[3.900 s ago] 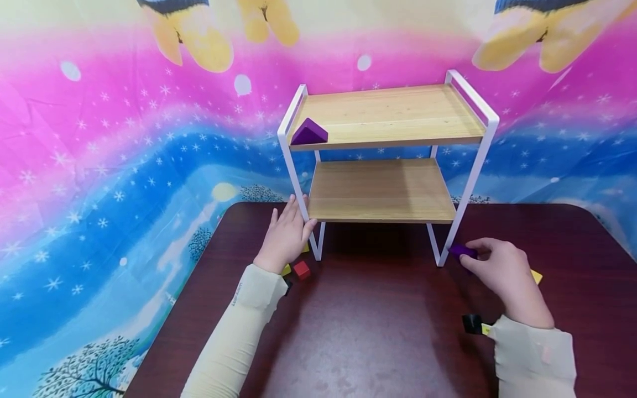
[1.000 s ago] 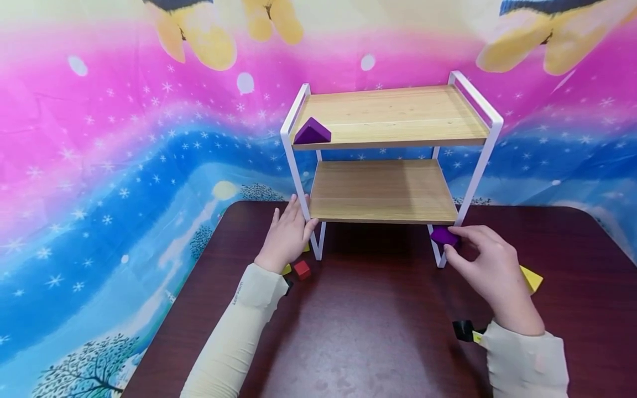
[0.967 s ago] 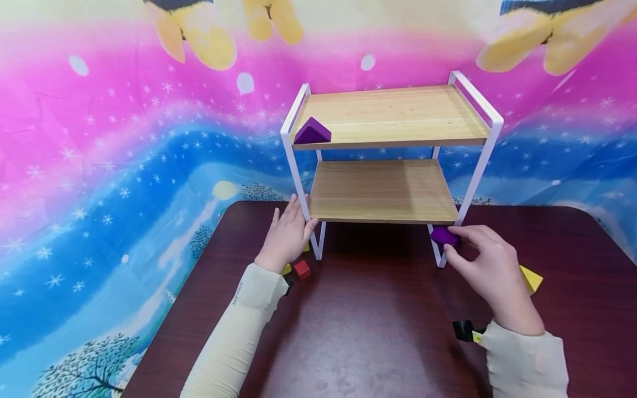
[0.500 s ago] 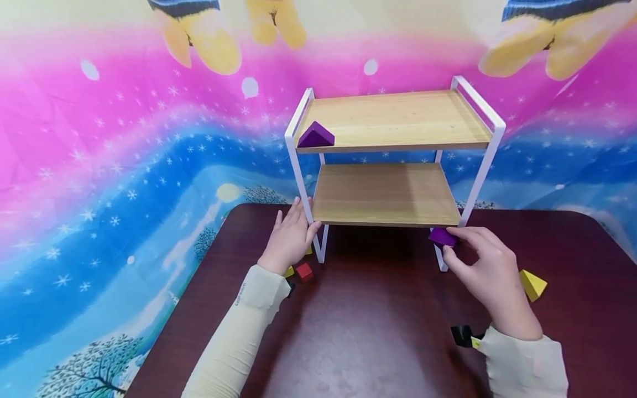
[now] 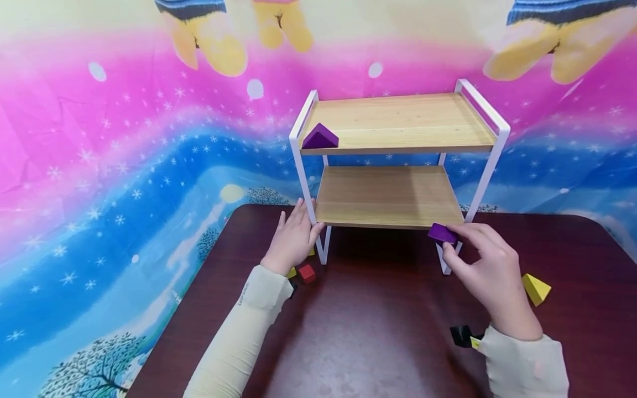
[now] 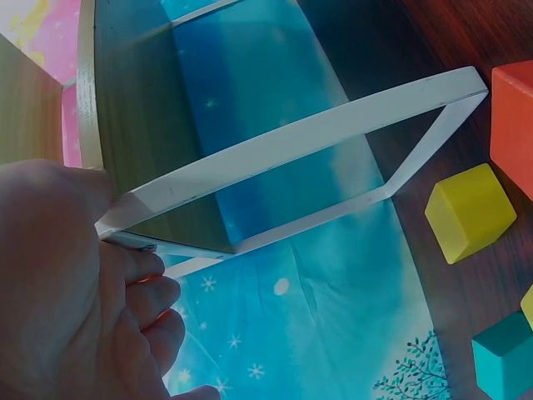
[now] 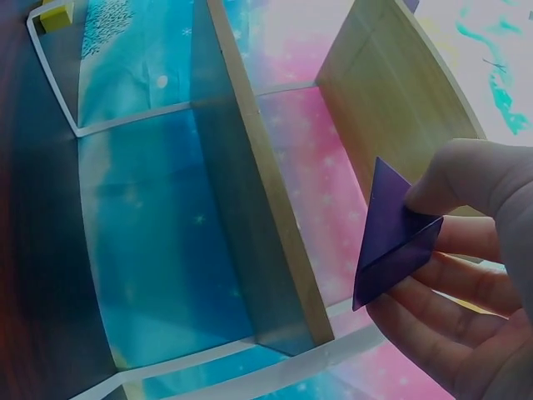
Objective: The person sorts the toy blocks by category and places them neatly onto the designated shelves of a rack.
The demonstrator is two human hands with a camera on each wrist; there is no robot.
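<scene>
My right hand [image 5: 490,273] pinches a purple triangular block [image 5: 442,234] between thumb and fingers, at the right front corner of the lower shelf board [image 5: 388,196]. In the right wrist view the purple triangular block [image 7: 396,237] is tilted, its pointed end away from the palm. My left hand [image 5: 293,237] rests against the left front leg of the two-tier shelf [image 5: 301,171], fingers extended along the outside, thumb across the front. The left wrist view shows this left hand [image 6: 75,283] right at the white frame [image 6: 308,137]. Another purple triangular block [image 5: 320,137] stands on the top board's left front corner.
A yellow triangular block [image 5: 536,289] lies on the dark table [image 5: 378,331], right of my right hand. By the left leg are a red block [image 5: 306,273], yellow blocks [image 6: 470,212] and a teal block [image 6: 506,358]. A printed cloth [image 5: 124,182] hangs behind.
My right hand has brought the purple triangular block from beside the right leg leftward and up to the lower board's front corner, turning it slightly. The left hand stays at the left leg.
</scene>
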